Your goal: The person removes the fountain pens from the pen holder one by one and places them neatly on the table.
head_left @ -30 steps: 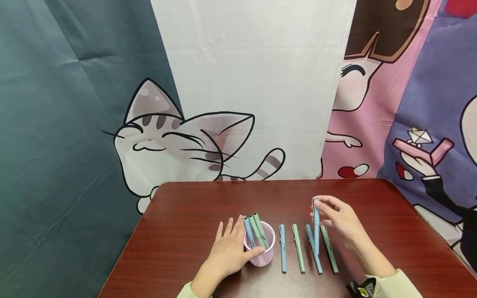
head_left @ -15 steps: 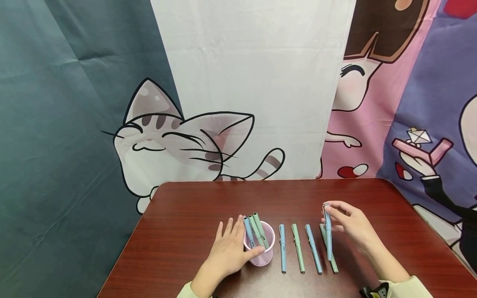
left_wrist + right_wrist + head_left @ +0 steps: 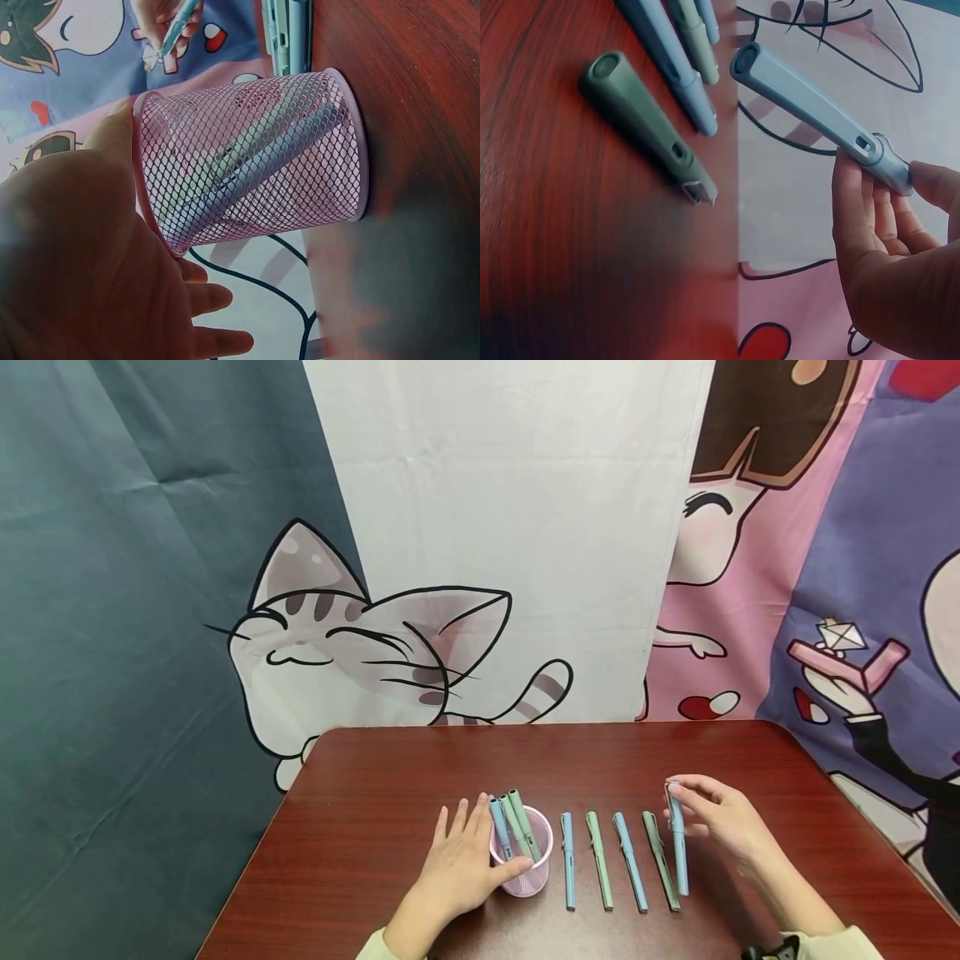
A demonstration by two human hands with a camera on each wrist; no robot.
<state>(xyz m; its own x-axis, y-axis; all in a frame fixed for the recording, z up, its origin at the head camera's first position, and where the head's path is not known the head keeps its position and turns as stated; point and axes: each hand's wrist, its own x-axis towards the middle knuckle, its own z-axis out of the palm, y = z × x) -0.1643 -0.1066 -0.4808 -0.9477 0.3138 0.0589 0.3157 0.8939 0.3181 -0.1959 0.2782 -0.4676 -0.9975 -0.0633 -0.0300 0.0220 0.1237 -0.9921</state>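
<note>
"Cartoon-printed cloth (image 3: 525,510) hangs behind the reddish-brown, wood-grained table (image 3: 420,760). What are the fingers doing?"

"Right hand (image 3: 723,822) pinches a slim light-blue pen (image 3: 679,852) by its clip end. Left hand (image 3: 465,868), fingers outstretched, touches a pink wire-mesh cup (image 3: 527,883)."

"Any change?"

"Half a second ago that pen overlapped the slim dark-green pen (image 3: 662,862); now it's beside it, nearer the table's right edge. The cup hasn't moved."
</note>
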